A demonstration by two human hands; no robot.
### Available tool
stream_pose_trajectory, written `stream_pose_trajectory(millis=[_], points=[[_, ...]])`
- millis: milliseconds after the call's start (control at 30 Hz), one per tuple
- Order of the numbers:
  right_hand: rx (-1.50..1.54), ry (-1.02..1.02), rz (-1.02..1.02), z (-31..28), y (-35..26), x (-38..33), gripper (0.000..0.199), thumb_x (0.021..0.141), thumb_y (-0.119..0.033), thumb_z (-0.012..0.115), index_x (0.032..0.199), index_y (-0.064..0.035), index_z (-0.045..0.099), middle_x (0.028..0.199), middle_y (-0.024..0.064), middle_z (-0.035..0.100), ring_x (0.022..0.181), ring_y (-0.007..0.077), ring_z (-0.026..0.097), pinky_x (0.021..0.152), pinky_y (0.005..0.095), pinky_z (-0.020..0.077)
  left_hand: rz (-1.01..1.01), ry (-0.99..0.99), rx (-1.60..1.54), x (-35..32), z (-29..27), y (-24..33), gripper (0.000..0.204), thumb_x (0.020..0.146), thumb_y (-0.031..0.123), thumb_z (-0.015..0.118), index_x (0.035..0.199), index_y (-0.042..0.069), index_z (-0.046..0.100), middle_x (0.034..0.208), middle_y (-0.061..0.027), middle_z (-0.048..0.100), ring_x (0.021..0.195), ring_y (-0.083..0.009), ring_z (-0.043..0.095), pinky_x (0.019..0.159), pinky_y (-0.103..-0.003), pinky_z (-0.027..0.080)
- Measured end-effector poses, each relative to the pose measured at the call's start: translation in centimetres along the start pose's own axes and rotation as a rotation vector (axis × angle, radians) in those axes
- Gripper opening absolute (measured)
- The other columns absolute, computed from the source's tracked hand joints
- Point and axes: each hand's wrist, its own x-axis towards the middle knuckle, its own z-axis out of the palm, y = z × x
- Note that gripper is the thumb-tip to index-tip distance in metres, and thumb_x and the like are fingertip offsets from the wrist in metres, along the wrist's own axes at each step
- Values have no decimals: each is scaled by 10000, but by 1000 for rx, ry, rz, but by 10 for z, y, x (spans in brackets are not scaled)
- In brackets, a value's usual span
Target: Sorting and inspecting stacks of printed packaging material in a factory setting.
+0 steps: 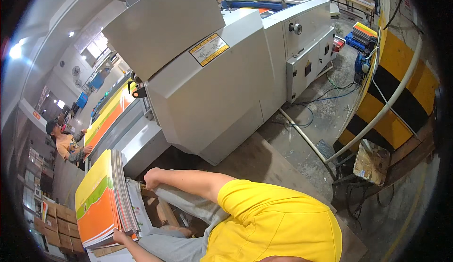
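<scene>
A thick stack of printed sheets point(96, 198) in yellow, green and orange stands at the lower left, its layered edges turned toward me. My left hand point(121, 236) is closed on the near lower corner of this stack, with part of the fingers hidden. Curled into a fist, my right hand point(152, 178) is just right of the stack, above my grey-trousered knee. Nothing shows sticking out of that fist. Pale sheets or wrapping point(140, 206) lie between the stack and my legs.
A large grey machine point(222, 92) fills the middle. At its far left side, a person point(68, 144) touches a long printed sheet point(111, 116) on the bed. Brown cartons point(59, 224) stand lower left. Hoses, a pipe point(304, 137) and a worn stool point(372, 162) lie right.
</scene>
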Motion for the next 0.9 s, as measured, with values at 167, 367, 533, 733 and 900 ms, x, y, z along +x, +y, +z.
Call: stream_pose_trajectory(millis=[167,367,533,733,900], points=[[15,-40,34,1,9,-4,436,715,-376,597,983,-45,694,1008,172,664,964,312,630,798,411,499,15,18,-22,-73,10,35,357,791,190,589,816,-165,561,834,-178,564,693,-287,609,523,-359,569],[24,-9,30,4,0,2,430,716,-365,587,976,-39,694,1002,175,665,949,314,635,788,415,502,67,-37,-9,-61,4,29,332,814,174,563,795,-156,535,826,-175,551,694,-289,594,527,-332,560],[-3,-37,29,9,3,4,430,728,-367,580,976,-34,691,1005,182,662,952,316,634,791,411,503,102,-107,17,-51,5,14,295,829,142,575,804,-148,525,820,-141,530,683,-230,530,548,-334,552],[-82,-116,-48,7,-17,14,423,751,-377,570,965,-33,692,999,184,663,946,317,636,792,412,503,178,-181,111,10,-17,-26,240,821,134,596,789,-93,529,782,-128,504,681,-221,514,573,-361,545],[-177,-310,-188,17,2,56,467,808,-466,578,997,-49,671,987,171,660,945,341,623,795,447,489,887,-175,810,1,-22,-54,223,735,130,648,912,-4,640,781,-172,616,710,-315,591,681,-401,509]])
